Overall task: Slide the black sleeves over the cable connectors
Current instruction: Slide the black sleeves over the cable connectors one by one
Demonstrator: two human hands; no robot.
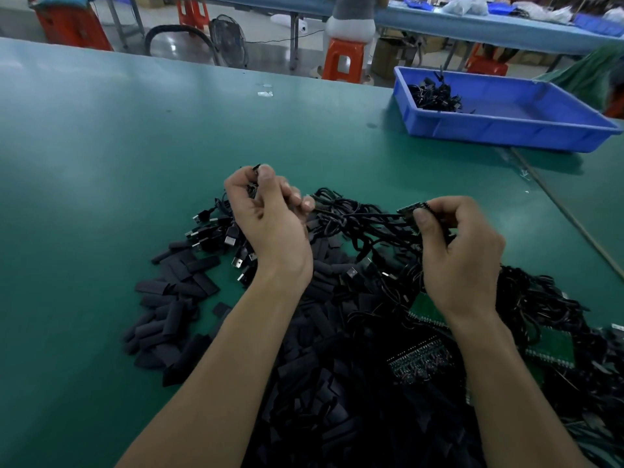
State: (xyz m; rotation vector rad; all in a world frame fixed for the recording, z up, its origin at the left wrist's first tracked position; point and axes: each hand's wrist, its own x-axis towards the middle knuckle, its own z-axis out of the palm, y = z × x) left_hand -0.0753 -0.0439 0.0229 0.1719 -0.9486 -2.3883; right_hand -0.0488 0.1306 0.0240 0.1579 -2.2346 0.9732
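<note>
Both hands are lifted a little over the green table (101, 163), each one closed on a part of the same cable bundle (358, 219). The right hand (462, 258) pinches a small dark connector end (412, 211) btw. thumb and curled fingers (442, 206). This piece sticks out up and to the left of the fingertips, and its long axis lies approx. left-right, slightly tilted. It is too small to tell if a sleeve is already on it. From there the cables go leftwards to the left hand (270, 228), which has its fingers curled round several strands, w/ the thumb pressing a small black end at the top of the fist. The black sleeves (175, 298) lie in a loose heap on the table, below and to the left of the left hand and also under both forearms. Some USB plugs (233, 238) lie just beside that hand. So the loose sleeves are nearer to the left hand, while the connector points toward it from the right. In my judgement, the next sleeve must come from the left side and go along this left-right axis onto the connector. But the left hand is full now, so it prob. must free some fingers first. The blue tray (506, 136) w/ a few cables stands well apart, far right.
</note>
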